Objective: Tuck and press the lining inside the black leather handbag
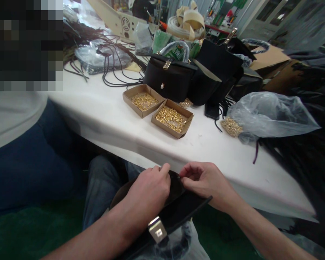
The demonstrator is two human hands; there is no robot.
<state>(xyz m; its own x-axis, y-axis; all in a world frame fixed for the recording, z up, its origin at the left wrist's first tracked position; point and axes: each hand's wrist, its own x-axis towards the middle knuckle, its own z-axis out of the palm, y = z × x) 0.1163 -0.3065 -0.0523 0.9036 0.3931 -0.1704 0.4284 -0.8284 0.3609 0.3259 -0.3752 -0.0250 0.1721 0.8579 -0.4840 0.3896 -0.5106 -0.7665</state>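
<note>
A black handbag (186, 211) lies across my lap with its flap open. A gold clasp plate (157, 229) sits on the flap, and the handle (186, 236) is wrapped in clear plastic. My left hand (154, 186) is closed on the bag's edge, its fingers curled over into the opening. On the other side of that edge, my right hand (202, 178) pinches with thumb and forefinger at the rim. A tiny dark or metallic bit shows at those fingertips, too small to name. The inside of the bag is mostly hidden by my left hand.
Two cardboard trays (159, 128) of small gold hardware stand on the white table (222, 159). Behind them are a finished-looking black handbag (169, 77), other bags and black cords (116, 85). A plastic bag (273, 112) lies right. Another person (13, 119) sits at left.
</note>
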